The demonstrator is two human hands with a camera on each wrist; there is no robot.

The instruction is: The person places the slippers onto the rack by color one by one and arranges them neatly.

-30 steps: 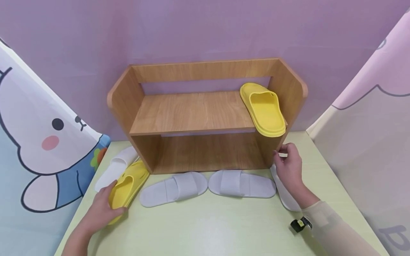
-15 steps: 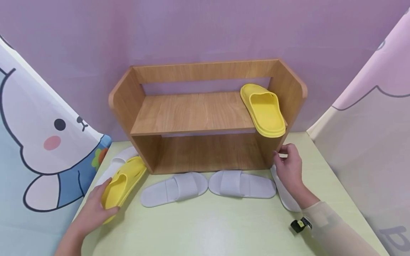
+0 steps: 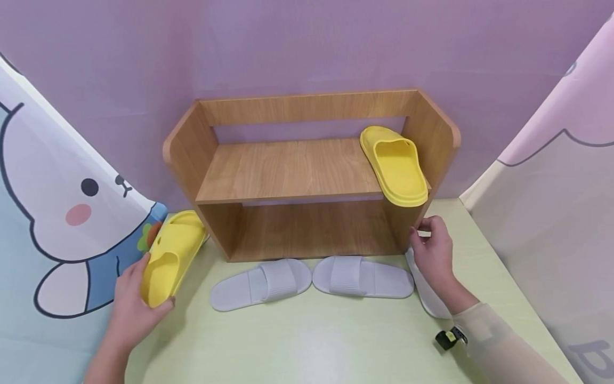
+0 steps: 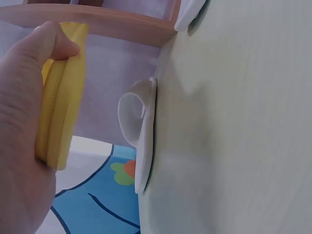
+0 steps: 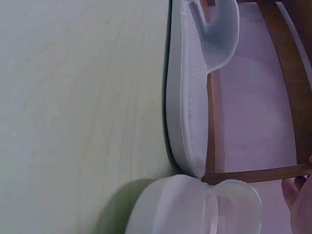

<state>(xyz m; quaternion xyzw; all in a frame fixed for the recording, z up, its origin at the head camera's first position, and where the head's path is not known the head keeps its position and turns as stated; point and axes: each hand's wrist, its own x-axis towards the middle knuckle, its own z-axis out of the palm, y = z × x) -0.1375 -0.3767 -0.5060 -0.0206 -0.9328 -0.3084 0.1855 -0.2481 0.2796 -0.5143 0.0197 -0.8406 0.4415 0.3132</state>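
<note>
In the head view my left hand (image 3: 129, 306) grips a yellow clog (image 3: 179, 242) by its heel end, left of the wooden shoe rack (image 3: 288, 168). The left wrist view has this clog (image 4: 66, 102) raised off the table, thumb across its edge. Below it lies a white slipper (image 4: 145, 131), mostly hidden in the head view. At the rack's right side panel my right hand (image 3: 434, 253) pinches the front edge between thumb and fingers. A second yellow clog (image 3: 398, 165) sits on the upper shelf's right end, its heel overhanging the front.
Two pale slippers, a left one (image 3: 261, 284) and a right one (image 3: 363, 276), lie in front of the rack. Another pale slipper (image 3: 427, 290) lies partly under the right forearm. Printed cloth (image 3: 86, 229) hangs at the left; purple cloth (image 3: 307, 48) backs the rack.
My left hand has lifted the yellow clog and carried it left and slightly back, now covering the white slipper in the head view. The right hand stays at the rack's side panel.
</note>
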